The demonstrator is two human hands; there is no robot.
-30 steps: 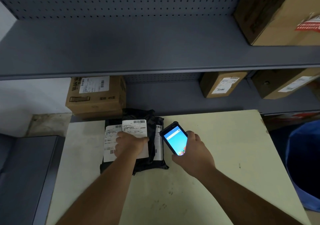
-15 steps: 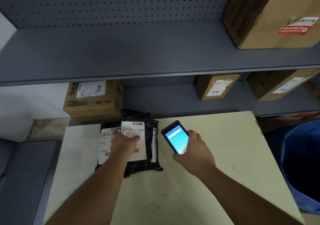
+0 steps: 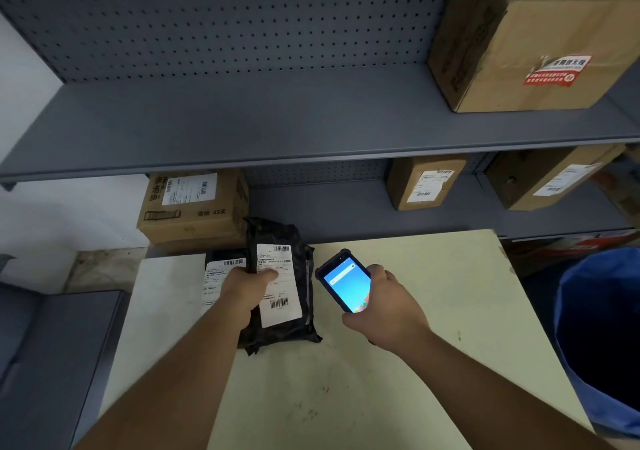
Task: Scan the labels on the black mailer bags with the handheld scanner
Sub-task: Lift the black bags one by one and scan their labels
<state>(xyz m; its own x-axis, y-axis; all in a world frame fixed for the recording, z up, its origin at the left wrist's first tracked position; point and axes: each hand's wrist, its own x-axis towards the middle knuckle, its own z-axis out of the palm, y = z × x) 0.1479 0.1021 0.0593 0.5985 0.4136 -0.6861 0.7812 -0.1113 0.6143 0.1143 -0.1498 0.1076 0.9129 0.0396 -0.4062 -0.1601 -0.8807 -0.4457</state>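
Looking down from the head camera, we see our left hand (image 3: 247, 292) clamped on the top black plastic mailer bag (image 3: 280, 286), thumb pressed on its white printed label (image 3: 278, 283). That bag lies on the pale yellow worktop (image 3: 398, 363), overlapping a 2nd black mailer bag (image 3: 221, 266) whose own white label (image 3: 218, 276) shows just left of our knuckles. Our right hand (image 3: 384, 305) is wrapped around the dark blue handheld scanner (image 3: 343, 283), its lit screen facing up and its top end tilted toward the bags; scanner and top bag sit near each other but apart. Behind the bags, a brown cardboard box (image 3: 194, 207) stands under the grey metal shelf (image 3: 277, 127). More brown cardboard boxes (image 3: 426, 181) sit on the shelving. A blue bin (image 3: 595, 328) stands right of the worktop.
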